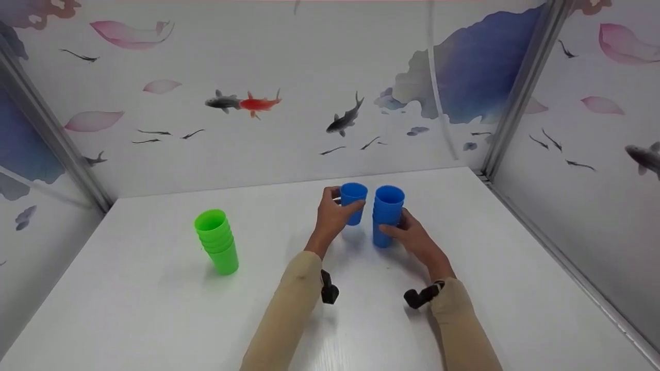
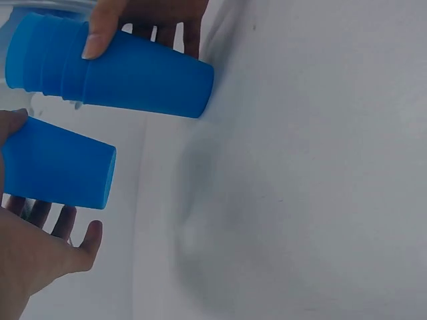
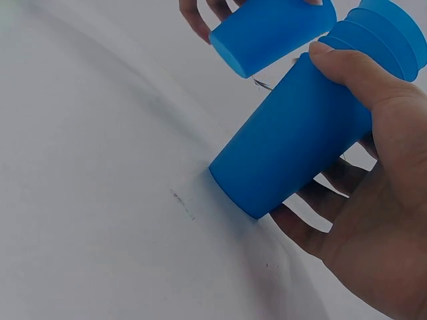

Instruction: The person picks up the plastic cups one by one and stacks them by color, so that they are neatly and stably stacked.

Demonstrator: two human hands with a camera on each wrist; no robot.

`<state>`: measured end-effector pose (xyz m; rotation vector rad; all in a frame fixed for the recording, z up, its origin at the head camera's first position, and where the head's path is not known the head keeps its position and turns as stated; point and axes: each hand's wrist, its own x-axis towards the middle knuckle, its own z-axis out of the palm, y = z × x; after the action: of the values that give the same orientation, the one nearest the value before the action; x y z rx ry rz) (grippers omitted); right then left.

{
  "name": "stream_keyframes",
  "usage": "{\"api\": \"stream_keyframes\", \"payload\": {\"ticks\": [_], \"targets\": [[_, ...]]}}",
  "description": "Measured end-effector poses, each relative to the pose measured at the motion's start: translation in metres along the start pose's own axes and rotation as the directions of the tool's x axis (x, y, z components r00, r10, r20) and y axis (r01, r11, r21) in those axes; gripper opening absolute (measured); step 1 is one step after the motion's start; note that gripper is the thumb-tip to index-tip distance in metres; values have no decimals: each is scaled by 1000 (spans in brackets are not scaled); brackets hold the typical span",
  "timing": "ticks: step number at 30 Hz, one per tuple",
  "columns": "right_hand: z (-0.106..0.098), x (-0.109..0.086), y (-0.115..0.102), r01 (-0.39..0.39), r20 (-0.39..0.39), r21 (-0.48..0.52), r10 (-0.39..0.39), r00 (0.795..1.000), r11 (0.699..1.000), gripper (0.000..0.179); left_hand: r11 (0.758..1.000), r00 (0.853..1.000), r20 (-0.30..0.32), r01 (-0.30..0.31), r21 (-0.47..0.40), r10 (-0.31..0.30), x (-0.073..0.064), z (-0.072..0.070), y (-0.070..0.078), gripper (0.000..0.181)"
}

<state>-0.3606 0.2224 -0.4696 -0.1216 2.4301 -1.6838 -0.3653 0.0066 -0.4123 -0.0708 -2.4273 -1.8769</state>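
Observation:
A single blue cup [image 1: 353,198] is held upright above the table by my left hand [image 1: 331,216], its thumb on the near side. Just to its right stands a stack of nested blue cups [image 1: 388,208], several rims showing near the top. My right hand [image 1: 416,238] grips this stack around its lower part. In the left wrist view the lone cup [image 2: 60,163] and the stack [image 2: 133,67] are apart, with a narrow gap between them. From the right wrist, the stack's base [image 3: 237,190] appears down at the tabletop, fingers behind it and thumb across the front.
A stack of nested green cups [image 1: 219,242] stands on the white table [image 1: 154,319] to the left. White panels [image 1: 289,154] printed with fish and petals enclose the back and sides. Metal posts [image 1: 521,93] mark the corners.

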Motion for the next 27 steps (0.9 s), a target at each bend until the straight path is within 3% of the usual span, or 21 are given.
{"api": "stream_keyframes", "payload": {"ticks": [8,13,18,27], "targets": [[1,0,1,-2,5,-8,2,1000,1000,115,997,997,33,-68,24,67,2,-12,23,74],[0,2,1,6,-4,-24,-6,1000,1000,113,993,992,50,-118,-4,118,4,-16,38,75],[-1,1,1,9,-1,-24,-9,1000,1000,114,992,992,42,-115,-52,117,4,-15,48,73],[-1,1,0,6,2,-21,-6,1000,1000,116,990,990,40,-133,-50,135,4,-12,68,73]]}}
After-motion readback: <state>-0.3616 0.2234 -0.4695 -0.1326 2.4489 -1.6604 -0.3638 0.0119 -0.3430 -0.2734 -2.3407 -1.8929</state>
